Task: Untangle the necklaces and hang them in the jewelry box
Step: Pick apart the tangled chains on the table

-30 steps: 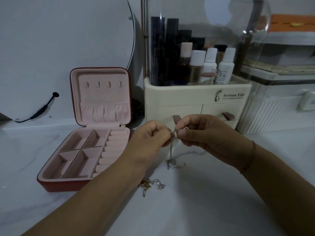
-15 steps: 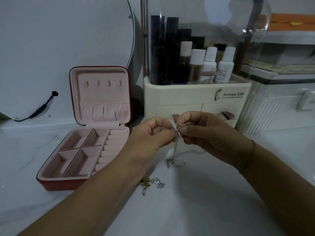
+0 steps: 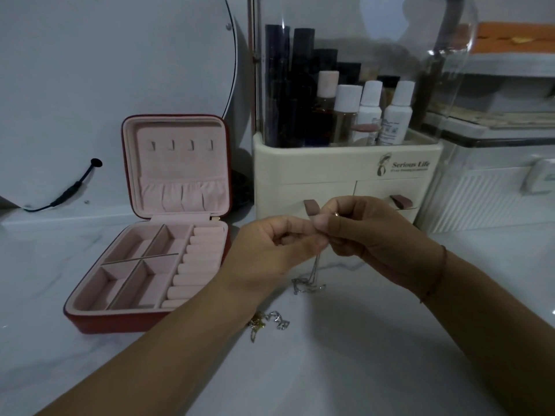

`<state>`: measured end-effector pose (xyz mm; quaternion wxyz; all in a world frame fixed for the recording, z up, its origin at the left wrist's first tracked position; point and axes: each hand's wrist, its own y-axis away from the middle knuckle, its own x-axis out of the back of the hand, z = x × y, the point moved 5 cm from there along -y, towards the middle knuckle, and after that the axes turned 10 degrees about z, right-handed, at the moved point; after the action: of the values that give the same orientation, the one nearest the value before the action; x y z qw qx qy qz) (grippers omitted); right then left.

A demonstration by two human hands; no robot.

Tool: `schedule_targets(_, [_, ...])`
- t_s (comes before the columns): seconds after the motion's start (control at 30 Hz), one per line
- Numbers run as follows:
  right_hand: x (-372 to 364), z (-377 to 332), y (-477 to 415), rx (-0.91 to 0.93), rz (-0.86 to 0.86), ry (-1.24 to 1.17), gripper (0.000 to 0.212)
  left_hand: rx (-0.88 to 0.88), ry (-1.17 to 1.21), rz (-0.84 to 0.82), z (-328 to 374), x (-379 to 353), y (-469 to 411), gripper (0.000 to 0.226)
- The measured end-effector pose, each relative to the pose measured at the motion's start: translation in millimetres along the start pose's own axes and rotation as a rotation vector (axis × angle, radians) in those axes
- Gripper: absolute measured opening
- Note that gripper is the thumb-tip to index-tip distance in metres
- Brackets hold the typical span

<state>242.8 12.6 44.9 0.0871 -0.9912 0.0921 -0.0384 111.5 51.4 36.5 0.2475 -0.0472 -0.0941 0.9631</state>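
A thin silver necklace (image 3: 312, 276) hangs from between my two hands, its lower end heaped on the white counter. My left hand (image 3: 270, 250) and my right hand (image 3: 363, 235) meet fingertip to fingertip and both pinch the chain's top end. A second tangle of gold and silver chain (image 3: 267, 322) lies on the counter beside my left forearm. The red jewelry box (image 3: 90, 321) stands open at the left, with a pink lining, small hooks (image 3: 181, 144) in its upright lid and nothing hanging from them.
A cream cosmetics organiser (image 3: 345, 172) with bottles under a clear cover stands right behind my hands. A white ribbed container (image 3: 480, 199) sits at the right. A round mirror (image 3: 120, 55) with a black cable leans on the wall behind the box.
Both hands have risen slightly with the chain and closed tighter together; my left thumb now covers the clasp end that showed before. The chain's heap on the counter has barely shifted.
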Motion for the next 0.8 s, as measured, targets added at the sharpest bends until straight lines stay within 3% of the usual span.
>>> schedule_targets(0.13, [-1, 0, 1, -0.036, -0.001, -0.002, 0.017, -0.092, -0.056, 0.025, 2, 0, 0, 0.022])
schedule_targets(0.23, [-1, 0, 1, -0.056, -0.022, -0.034, 0.015, -0.118, -0.069, 0.064, 1, 1, 0, 0.012])
schedule_targets(0.27, [0, 1, 0, -0.062, -0.019, -0.050, 0.014, -0.113, -0.059, 0.071, 0, 1, -1, 0.003])
schedule_targets(0.37, [3, 3, -2, -0.055, -0.009, -0.101, 0.004, -0.090, -0.039, 0.090, -4, 4, -5, 0.011])
schedule_targets(0.6, [3, 2, -2, -0.043, 0.007, -0.125, 0.021, 0.020, -0.002, 0.071, -12, 3, -7, 0.016])
schedule_targets(0.8, [3, -1, -1, -0.035, 0.011, -0.120, 0.016, 0.051, 0.009, 0.033, -10, 1, -4, 0.015])
